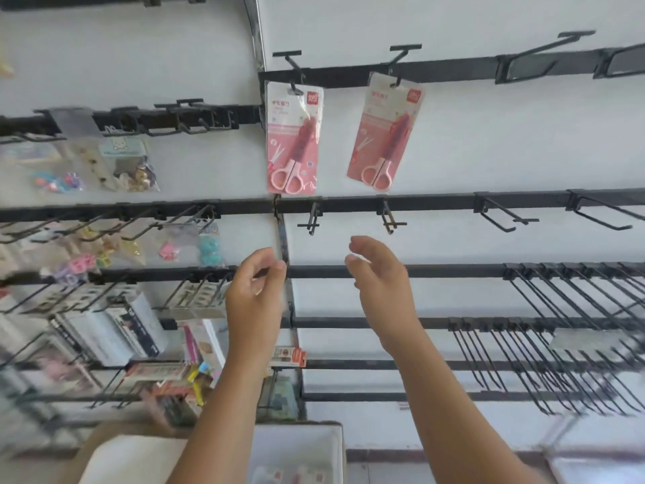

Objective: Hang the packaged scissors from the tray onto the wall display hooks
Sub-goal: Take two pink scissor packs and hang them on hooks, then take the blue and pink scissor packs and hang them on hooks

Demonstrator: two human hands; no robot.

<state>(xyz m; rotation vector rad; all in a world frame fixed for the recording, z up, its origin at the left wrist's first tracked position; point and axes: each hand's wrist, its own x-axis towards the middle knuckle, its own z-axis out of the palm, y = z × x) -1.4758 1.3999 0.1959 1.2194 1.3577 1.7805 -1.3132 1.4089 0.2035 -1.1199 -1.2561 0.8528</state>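
Two pink packaged scissors hang from hooks on the top black rail of the white wall. The left pack (294, 138) hangs straight, and the right pack (385, 132) is tilted. Below them, my left hand (256, 295) and my right hand (378, 274) are raised in front of the wall with fingers loosely curled and nothing in them. Both hands are well under the packs and touch neither. Two bare hooks (349, 218) stick out of the rail just above my hands. The white tray (296, 448) lies at the bottom edge, with blurred pink packs in it.
Several bare black hooks (558, 302) line the rails on the right. The left section holds bagged hair clips and trinkets (115, 165), plus boxed stationery (115, 333) lower down. A vertical black post (284, 239) divides the two sections.
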